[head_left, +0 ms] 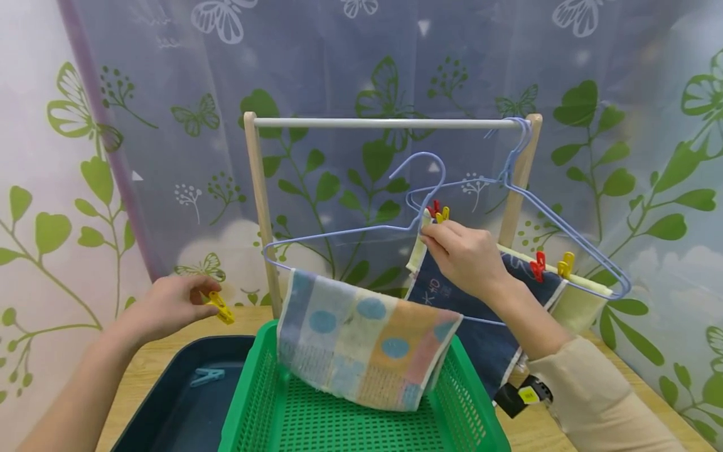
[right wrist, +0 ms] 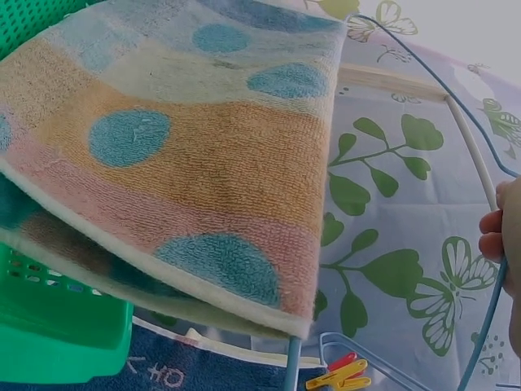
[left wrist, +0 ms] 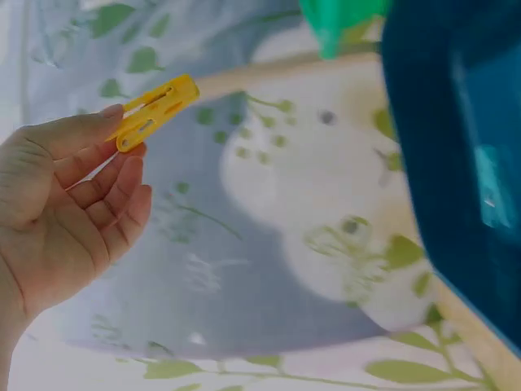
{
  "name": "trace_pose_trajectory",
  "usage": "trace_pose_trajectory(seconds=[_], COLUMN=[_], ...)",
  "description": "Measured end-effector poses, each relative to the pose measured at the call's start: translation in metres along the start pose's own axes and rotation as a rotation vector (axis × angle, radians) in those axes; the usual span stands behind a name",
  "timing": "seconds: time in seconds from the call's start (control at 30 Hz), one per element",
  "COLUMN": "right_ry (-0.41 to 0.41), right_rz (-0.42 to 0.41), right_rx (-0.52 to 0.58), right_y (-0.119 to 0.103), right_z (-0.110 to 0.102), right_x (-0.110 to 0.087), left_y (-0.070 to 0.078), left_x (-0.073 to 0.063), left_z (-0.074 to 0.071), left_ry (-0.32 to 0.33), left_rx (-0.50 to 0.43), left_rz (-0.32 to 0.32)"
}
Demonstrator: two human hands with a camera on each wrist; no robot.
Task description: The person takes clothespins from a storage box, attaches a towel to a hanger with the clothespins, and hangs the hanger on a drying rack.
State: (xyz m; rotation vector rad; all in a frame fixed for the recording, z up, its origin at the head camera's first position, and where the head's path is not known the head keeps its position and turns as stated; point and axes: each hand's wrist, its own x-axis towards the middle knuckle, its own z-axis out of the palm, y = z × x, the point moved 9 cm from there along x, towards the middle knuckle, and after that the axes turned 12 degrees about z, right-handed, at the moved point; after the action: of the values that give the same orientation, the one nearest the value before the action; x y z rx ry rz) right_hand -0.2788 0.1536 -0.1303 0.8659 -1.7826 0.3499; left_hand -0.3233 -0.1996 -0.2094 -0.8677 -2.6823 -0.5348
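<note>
My left hand (head_left: 172, 307) pinches a yellow clothespin (head_left: 221, 307) between thumb and fingertips, above the far edge of a dark tray. The left wrist view shows the same clothespin (left wrist: 159, 110) at the fingertips, the other fingers loosely bent. With my right hand (head_left: 465, 257) I grip a blue hanger (head_left: 339, 233) just below its hook. Folded over that hanger's lower bar is a checked towel with blue dots (head_left: 367, 342), hanging above the green basket (head_left: 243, 402). No clothespin shows on this towel. In the right wrist view, only part of the hand is visible.
A wooden rack with a white rail (head_left: 384, 123) stands behind. At its right end hang blue hangers with a dark blue towel (head_left: 480, 339) and a pale yellow cloth (head_left: 582, 307), with red and yellow clothespins (head_left: 565, 265). A light blue clothespin (head_left: 207, 376) lies in the dark tray (head_left: 169, 383).
</note>
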Motion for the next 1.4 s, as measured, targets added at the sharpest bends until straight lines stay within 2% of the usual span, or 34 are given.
trace_pose_trajectory(seconds=[0.1,0.23,0.43,0.57,0.77,1.0,1.23,1.4], right_ry=[0.004,0.015,-0.004,-0.045,-0.096,-0.044,-0.037,-0.041], right_rz=[0.007,0.023,0.050,0.049,0.039,-0.010,-0.029,-0.024], right_rx=[-0.017,-0.033,-0.037,-0.033,-0.019,-0.045,-0.104,-0.113], right_y=[0.000,0.001,0.002,0.003,0.004,0.002,0.001,0.001], right_z=[0.000,0.000,0.001,0.004,0.007,0.003,0.001,0.000], right_x=[-0.001,-0.001,-0.001,-0.001,-0.001,-0.002,-0.003,-0.002], left_y=[0.024,0.068,0.142,0.172,0.196,0.215,0.224,0.230], left_x=[0.004,0.016,0.040,0.054,0.066,0.076,0.083,0.088], left_z=[-0.012,-0.018,-0.006,0.008,0.030,0.046,0.058,0.063], left_ry=[0.024,0.065,0.068,0.042,-0.020,-0.069,-0.122,-0.085], left_rx=[-0.009,-0.020,0.007,0.053,0.100,0.164,0.178,0.198], left_rz=[0.012,0.114,0.346,0.438,0.514,0.544,0.559,0.596])
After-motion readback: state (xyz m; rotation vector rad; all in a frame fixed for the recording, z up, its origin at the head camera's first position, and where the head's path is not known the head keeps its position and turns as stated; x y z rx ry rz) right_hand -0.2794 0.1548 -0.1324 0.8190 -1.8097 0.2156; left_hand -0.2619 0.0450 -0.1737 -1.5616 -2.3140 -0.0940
